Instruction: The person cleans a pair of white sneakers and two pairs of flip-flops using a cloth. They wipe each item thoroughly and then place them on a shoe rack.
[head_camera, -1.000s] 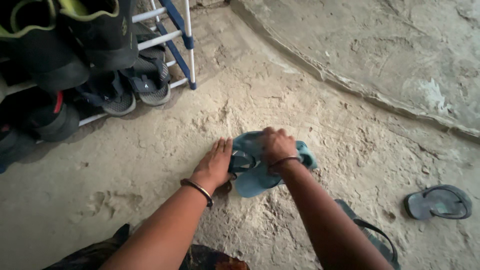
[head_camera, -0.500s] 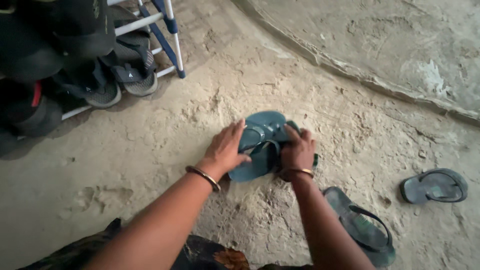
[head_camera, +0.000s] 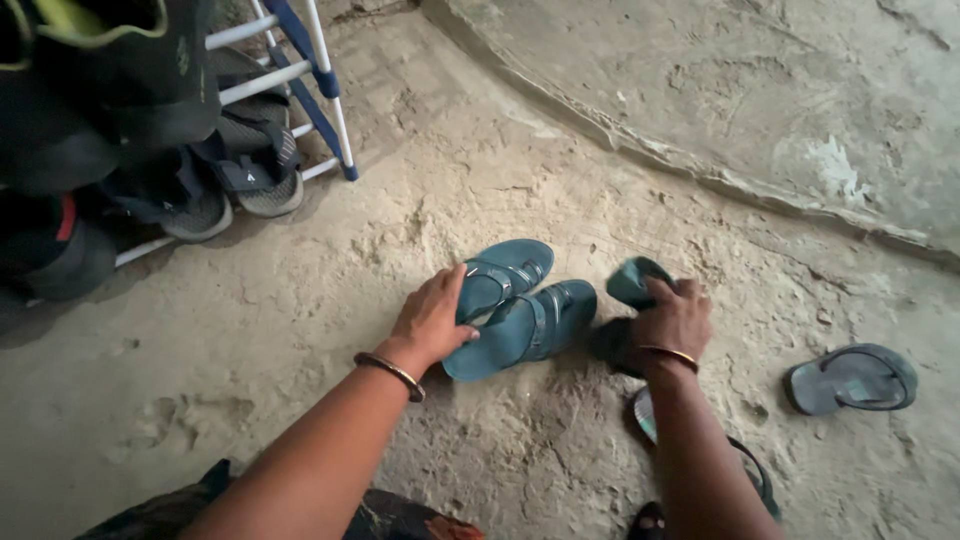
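At frame centre, my left hand (head_camera: 432, 318) lies flat-fingered on the paired teal sandals (head_camera: 520, 305); my right hand (head_camera: 672, 322) grips a teal cloth (head_camera: 632, 280). Shoe rack (head_camera: 300, 75) upper left.

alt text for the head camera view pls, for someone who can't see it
Looking down at a rough concrete floor, a person's left hand rests on a pair of teal sandals while the right hand grips a teal cloth. A shoe rack stands upper left; a grey flip-flop lies right.
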